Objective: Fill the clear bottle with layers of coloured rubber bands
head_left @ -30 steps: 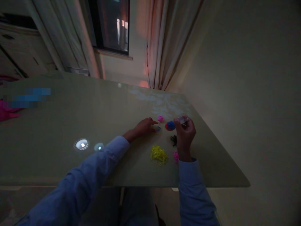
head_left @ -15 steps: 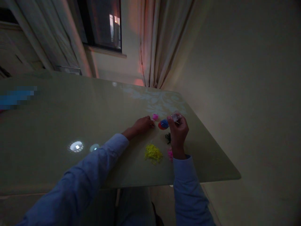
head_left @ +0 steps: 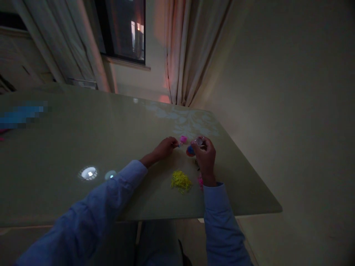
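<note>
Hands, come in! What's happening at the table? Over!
Left hand pinching small bluish bit. Right hand holding small clear container by red-and-blue pile. Right wrist partly blocking view of near pink pile. Over.

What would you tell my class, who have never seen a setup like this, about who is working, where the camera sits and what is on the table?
There is no robot here: a person in blue sleeves works with bare hands. The single current view comes from a camera worn on the head, looking forward and down.

The left hand seems to pinch a small bluish piece in its fingertips. The right hand holds a small see-through object.

On the table lie a yellow pile of small pieces, a bright pink item and some pink pieces partly behind the right wrist. Red and blue material shows beside the right hand. The dim light hides exactly what these are.
</note>
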Tool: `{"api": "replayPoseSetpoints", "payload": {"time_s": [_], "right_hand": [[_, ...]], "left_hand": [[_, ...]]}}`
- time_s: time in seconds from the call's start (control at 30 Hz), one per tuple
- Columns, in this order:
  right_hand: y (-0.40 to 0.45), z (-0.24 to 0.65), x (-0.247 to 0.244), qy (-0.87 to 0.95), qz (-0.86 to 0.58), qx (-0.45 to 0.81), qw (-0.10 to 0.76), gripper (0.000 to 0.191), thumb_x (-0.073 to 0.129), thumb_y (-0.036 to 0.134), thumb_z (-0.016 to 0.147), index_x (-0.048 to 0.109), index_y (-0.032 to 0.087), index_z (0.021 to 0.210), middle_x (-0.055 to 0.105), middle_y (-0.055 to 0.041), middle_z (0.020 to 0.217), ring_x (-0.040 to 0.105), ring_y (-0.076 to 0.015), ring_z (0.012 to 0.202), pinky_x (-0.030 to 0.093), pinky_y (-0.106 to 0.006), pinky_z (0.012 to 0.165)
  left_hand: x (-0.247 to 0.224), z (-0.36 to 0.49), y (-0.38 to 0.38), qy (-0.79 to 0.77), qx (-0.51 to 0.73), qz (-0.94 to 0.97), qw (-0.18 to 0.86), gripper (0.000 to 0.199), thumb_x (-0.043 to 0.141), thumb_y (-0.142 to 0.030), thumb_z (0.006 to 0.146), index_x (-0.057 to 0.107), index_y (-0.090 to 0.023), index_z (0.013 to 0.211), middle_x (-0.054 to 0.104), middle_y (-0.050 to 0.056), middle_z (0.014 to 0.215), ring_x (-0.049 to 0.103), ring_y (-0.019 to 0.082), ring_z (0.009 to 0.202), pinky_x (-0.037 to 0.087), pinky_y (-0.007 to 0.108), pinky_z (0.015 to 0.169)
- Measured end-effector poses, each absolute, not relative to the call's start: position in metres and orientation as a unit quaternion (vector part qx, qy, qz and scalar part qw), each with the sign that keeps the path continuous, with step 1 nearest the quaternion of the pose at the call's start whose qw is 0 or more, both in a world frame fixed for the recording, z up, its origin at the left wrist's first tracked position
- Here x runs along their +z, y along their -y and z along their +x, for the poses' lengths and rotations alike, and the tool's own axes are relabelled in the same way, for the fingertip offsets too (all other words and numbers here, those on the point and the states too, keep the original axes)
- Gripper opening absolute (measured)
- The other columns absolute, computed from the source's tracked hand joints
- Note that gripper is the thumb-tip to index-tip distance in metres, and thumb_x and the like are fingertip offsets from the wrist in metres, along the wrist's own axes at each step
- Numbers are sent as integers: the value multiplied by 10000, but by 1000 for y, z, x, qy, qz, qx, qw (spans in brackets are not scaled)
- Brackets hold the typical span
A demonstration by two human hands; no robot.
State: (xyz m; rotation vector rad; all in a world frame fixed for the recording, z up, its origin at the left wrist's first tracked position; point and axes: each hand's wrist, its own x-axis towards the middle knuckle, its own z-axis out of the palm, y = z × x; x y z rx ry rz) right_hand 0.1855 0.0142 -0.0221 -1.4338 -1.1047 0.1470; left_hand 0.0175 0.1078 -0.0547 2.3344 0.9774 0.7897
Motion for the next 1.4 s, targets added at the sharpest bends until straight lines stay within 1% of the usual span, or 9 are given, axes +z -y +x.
{"api": "replayPoseSetpoints", "payload": {"time_s": [0.1, 0.17, 0.23, 0.3, 0.4, 0.57, 0.87, 1.07, 1.4], "right_hand": [[-14, 184, -23, 532, -615, 44, 580, 409, 775, 474, 731, 712, 188, 1017, 751, -97, 992, 668, -229, 872, 507, -363, 769], [-14, 184, -24, 559, -607, 34, 563, 388, 779, 459, 742, 712, 202, 1024, 750, -84, 976, 667, -227, 860, 513, -363, 761], [-14, 184, -26, 589, -598, 13, 544, 374, 778, 456, 759, 712, 212, 1035, 745, -76, 964, 664, -229, 851, 521, -368, 761], [-13, 182, -27, 627, -583, -16, 517, 364, 774, 453, 783, 712, 214, 1050, 741, -80, 969, 662, -241, 871, 529, -384, 782], [-11, 179, -27, 680, -554, -58, 477, 353, 750, 450, 834, 704, 207, 1085, 739, -103, 1014, 657, -265, 940, 533, -413, 839], [-10, 172, -27, 736, -523, -79, 423, 326, 691, 481, 899, 684, 217, 1089, 728, -110, 1047, 641, -285, 997, 521, -434, 880], [-12, 171, -29, 767, -500, -79, 395, 312, 664, 473, 926, 672, 224, 1114, 731, -108, 1072, 638, -287, 1021, 508, -433, 891], [-13, 171, -30, 779, -485, -93, 387, 306, 651, 458, 938, 672, 205, 1108, 738, -115, 1055, 637, -286, 994, 507, -428, 876], [-11, 169, -30, 766, -485, -90, 412, 361, 658, 527, 917, 682, 227, 1116, 736, -104, 1052, 646, -287, 996, 531, -439, 875]], "left_hand": [[-39, 1, -99, -343, 319, 838, 280, 178, 474, -211, 959, 615, -148, 871, 651, 19, 729, 613, 126, 609, 497, 241, 608], [-26, -9, -92, -305, 389, 801, 338, 162, 526, -257, 946, 615, -156, 857, 644, 8, 699, 601, 118, 576, 479, 225, 567], [-14, -17, -85, -290, 435, 776, 352, 175, 562, -298, 940, 624, -159, 854, 631, -2, 670, 585, 114, 559, 458, 215, 541], [-4, -21, -78, -292, 453, 772, 339, 176, 585, -312, 941, 642, -158, 878, 620, -10, 655, 565, 110, 548, 439, 211, 528], [5, -22, -71, -302, 472, 790, 248, 127, 600, -251, 944, 660, -159, 881, 659, 8, 720, 580, 115, 617, 450, 224, 593], [7, -19, -61, -318, 414, 846, 109, 134, 564, -195, 977, 681, -162, 921, 711, 54, 872, 636, 154, 758, 470, 263, 685], [13, -22, -54, -298, 237, 925, -4, 187, 548, -205, 991, 716, -144, 937, 718, 88, 928, 675, 204, 816, 472, 301, 715], [11, -23, -57, -288, 225, 931, 9, 182, 571, -205, 980, 740, -148, 944, 719, 88, 921, 673, 197, 794, 467, 287, 686], [7, -30, -63, -266, 302, 912, 79, 192, 625, -167, 956, 773, -216, 1068, 753, 57, 934, 709, 179, 814, 492, 262, 701]]}}
